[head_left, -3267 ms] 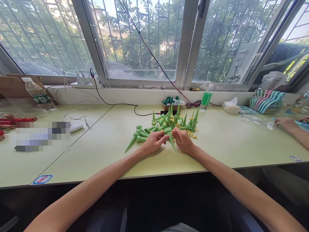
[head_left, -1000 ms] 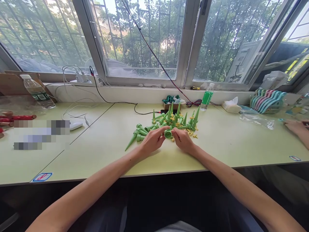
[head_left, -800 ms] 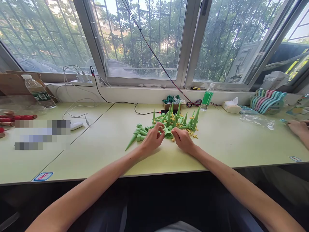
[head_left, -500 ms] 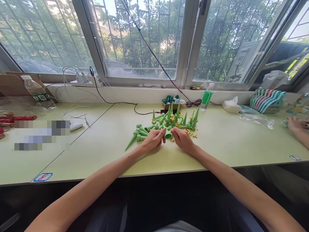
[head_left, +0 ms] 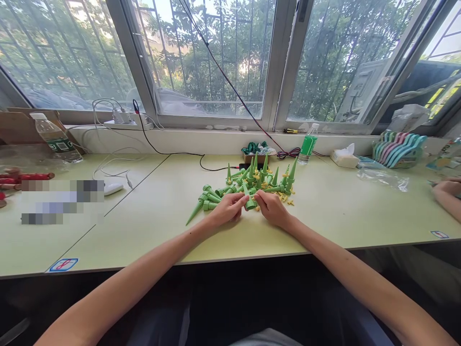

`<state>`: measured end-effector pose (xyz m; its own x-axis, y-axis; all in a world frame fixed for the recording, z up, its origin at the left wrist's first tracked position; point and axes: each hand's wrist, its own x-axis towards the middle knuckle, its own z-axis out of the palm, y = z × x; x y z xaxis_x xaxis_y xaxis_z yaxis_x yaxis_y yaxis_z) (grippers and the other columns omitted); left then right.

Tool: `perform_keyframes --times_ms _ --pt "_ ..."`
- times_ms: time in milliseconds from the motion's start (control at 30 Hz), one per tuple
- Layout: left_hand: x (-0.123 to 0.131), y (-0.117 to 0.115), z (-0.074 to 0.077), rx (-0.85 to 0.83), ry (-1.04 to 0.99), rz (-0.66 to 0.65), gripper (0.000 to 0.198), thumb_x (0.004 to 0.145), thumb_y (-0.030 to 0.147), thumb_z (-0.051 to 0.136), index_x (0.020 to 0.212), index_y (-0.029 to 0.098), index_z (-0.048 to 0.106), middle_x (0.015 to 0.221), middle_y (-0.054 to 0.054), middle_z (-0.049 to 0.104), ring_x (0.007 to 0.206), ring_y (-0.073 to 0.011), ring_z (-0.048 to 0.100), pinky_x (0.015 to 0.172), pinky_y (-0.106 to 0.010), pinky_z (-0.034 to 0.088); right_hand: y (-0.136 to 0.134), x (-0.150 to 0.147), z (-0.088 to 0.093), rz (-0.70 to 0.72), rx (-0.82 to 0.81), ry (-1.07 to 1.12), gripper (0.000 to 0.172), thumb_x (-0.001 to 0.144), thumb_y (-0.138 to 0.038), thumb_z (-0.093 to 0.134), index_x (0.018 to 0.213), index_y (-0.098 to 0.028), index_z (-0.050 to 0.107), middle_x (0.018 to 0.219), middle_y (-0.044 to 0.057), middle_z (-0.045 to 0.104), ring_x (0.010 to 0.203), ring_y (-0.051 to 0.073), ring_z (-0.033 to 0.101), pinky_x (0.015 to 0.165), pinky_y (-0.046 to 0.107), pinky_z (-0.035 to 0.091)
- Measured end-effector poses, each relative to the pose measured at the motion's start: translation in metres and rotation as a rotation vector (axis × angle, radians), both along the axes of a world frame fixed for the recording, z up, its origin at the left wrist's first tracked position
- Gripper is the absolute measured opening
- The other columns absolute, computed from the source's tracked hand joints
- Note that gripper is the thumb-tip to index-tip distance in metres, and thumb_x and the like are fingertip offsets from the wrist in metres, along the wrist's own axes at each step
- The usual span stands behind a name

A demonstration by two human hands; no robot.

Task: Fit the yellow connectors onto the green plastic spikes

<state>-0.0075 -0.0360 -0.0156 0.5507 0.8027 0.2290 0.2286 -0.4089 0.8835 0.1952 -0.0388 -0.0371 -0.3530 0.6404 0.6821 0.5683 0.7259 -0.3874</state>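
Observation:
A green plastic plant watering spike (head_left: pixel 250 204) is held over the table, its wide collar toward me and its point leaning away. My left hand (head_left: pixel 230 208) pinches it between thumb and fingers from the left. My right hand (head_left: pixel 272 208) is closed at its right side, fingertips pressed together against it; whatever is in that pinch is hidden. Just left of my left hand lie several loose green spikes (head_left: pixel 197 209). Behind both hands several more spikes (head_left: pixel 291 177) stand upright, with small yellow plastic valves (head_left: pixel 290 202) scattered around them.
A small box (head_left: pixel 254 157) with green stuff, a water bottle (head_left: pixel 308 144) and a tissue pack (head_left: pixel 345 156) line the back. Cables run along the sill. At left are another bottle (head_left: pixel 57 139) and red rolls (head_left: pixel 36 177). Another person's hand (head_left: pixel 447 191) rests at far right.
The spike between my hands has tipped so its shaft now shows pointing away and its collar sits lower. My hands stay nearly in place. The other person's hand has shifted slightly right.

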Motion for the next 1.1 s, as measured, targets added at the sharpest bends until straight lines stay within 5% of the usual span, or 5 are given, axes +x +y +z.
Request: perform_keyframes --times_ms 333,633,767,967,1100 --pt "0.000 0.000 0.000 0.309 0.051 0.076 0.037 0.096 0.044 0.054 0.070 0.018 0.045 0.056 0.006 0.039 0.049 -0.0071 0.034 0.048 -0.024 0.026 0.002 0.002 -0.004 0.017 -0.031 -0.026 0.038 0.107 -0.040 0.032 0.072 -0.024 0.034 0.060 -0.002 0.047 0.052 0.013 0.040 0.057 0.027 0.030" --pt "-0.002 0.005 -0.005 0.592 0.104 0.079 0.027 0.098 0.036 0.054 0.080 0.016 0.058 0.081 -0.001 0.050 0.064 -0.0095 0.043 0.058 -0.023 0.037 0.003 0.003 -0.005 0.035 -0.056 -0.019 0.042 0.107 -0.043 0.029 0.073 -0.022 0.041 0.062 0.000 0.053 0.054 0.013 0.047 0.058 0.027 0.033" --pt "0.001 0.004 -0.005 0.534 0.080 0.111 0.028 0.098 0.040 0.054 0.084 0.016 0.060 0.084 0.000 0.050 0.059 -0.0069 0.041 0.056 -0.022 0.037 0.003 0.002 -0.004 0.022 -0.039 0.032 0.041 0.107 -0.043 0.031 0.072 -0.023 0.038 0.061 -0.002 0.048 0.052 0.012 0.041 0.057 0.027 0.030" --pt "0.004 0.006 -0.004 0.246 -0.079 0.192 0.039 0.092 0.051 0.061 0.116 0.021 0.054 0.103 -0.002 0.057 0.049 -0.0015 0.042 0.047 -0.021 0.039 0.005 0.001 -0.006 -0.043 -0.011 0.097 0.041 0.107 -0.045 0.032 0.073 -0.022 0.038 0.061 -0.003 0.043 0.053 0.012 0.036 0.057 0.026 0.029" --pt "0.003 0.008 -0.004 -0.007 -0.159 0.137 0.045 0.092 0.064 0.053 0.101 0.020 0.051 0.076 0.002 0.057 0.042 -0.0053 0.046 0.039 -0.020 0.034 0.004 0.002 -0.004 -0.072 0.024 0.137 0.041 0.107 -0.044 0.033 0.073 -0.022 0.039 0.060 -0.004 0.041 0.052 0.011 0.036 0.056 0.026 0.028"
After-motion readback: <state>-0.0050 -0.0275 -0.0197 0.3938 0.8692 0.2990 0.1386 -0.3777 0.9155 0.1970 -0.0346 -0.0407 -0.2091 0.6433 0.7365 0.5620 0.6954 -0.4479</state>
